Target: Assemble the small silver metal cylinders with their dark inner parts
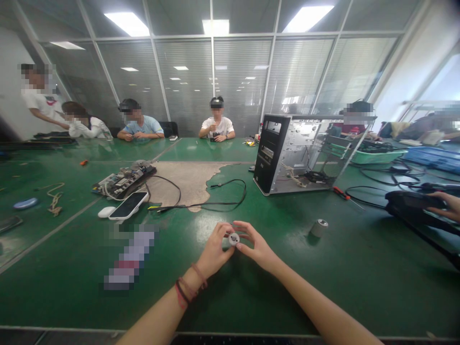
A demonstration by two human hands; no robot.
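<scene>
A small round metal part with a hole in its face (234, 238) is held between both hands above the green table (201, 302). My left hand (216, 245) has its fingers and thumb around the part's left side. On the other side, my right hand (254, 243) touches the part with thumb and fingertips, its fingers curved. To the right, a short metal cylinder (319, 228) stands on the table. A white-edged phone (128, 205) lies to the left, beside a circuit assembly (125, 179).
An open computer case (268, 155) stands beyond my right hand. Black cable (245, 191) curls across the middle. A screwdriver (341, 192) lies by the case. At the right edge, another person's hand (447, 206) touches a black object (409, 203). Several people sit across the table.
</scene>
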